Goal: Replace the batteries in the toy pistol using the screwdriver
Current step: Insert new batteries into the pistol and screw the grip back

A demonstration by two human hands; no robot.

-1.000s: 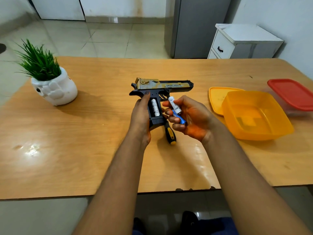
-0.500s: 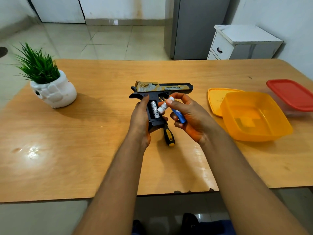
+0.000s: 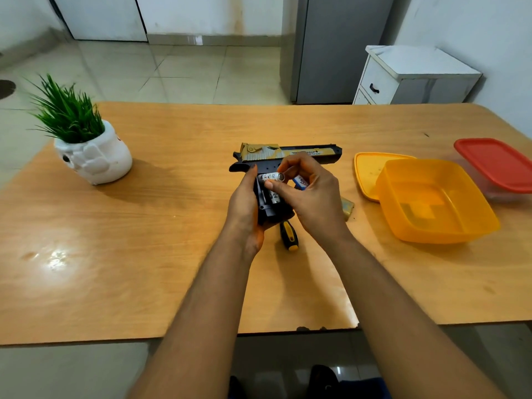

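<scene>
While the left hand [image 3: 244, 203] clasps the toy pistol [image 3: 288, 156] handle on the table [image 3: 144, 254], right hand [image 3: 311, 194] pinches a battery [image 3: 270, 177] over the open compartment — screwdriver [image 3: 289, 236] lying just below.

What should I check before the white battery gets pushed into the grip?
1. Toy pistol steadied: ok, left hand grips the handle.
2. Compartment open: ok, one battery already seated inside.
3. White battery in hand: ok, right hand pinches it crosswise above the bay.
4. Alignment with the slot: not ok, it lies across the bay, not along it.
5. Polarity: cannot tell, markings too small.
6. Blue battery: ok, tucked in the same right hand, clear of the bay.
</scene>
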